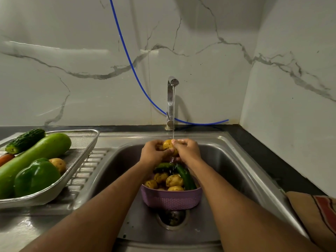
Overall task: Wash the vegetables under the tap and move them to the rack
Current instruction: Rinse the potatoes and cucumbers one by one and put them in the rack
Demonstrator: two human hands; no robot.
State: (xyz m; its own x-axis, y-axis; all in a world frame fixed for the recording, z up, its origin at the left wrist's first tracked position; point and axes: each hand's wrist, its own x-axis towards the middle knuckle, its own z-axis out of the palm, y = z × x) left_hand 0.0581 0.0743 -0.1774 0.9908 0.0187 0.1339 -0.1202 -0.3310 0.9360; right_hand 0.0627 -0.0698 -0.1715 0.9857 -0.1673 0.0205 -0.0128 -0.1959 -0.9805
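Both hands, left hand (152, 153) and right hand (187, 151), cup one potato (168, 144) under the tap (171, 99); the rack (80, 157) lies leftward (nearer the left hand).

Head view, down over sink (236, 155)

White grey-veined marble walls (72, 51) meet in a corner above a dark countertop (263, 151).

A brushed stainless-steel sink (236, 160) and shiny chrome tap (171, 99) are gleaming beside a woven-textured lilac plastic basket (171, 199), a fine metal mesh rack (76, 155), and glossy veined marble wall (72, 51).
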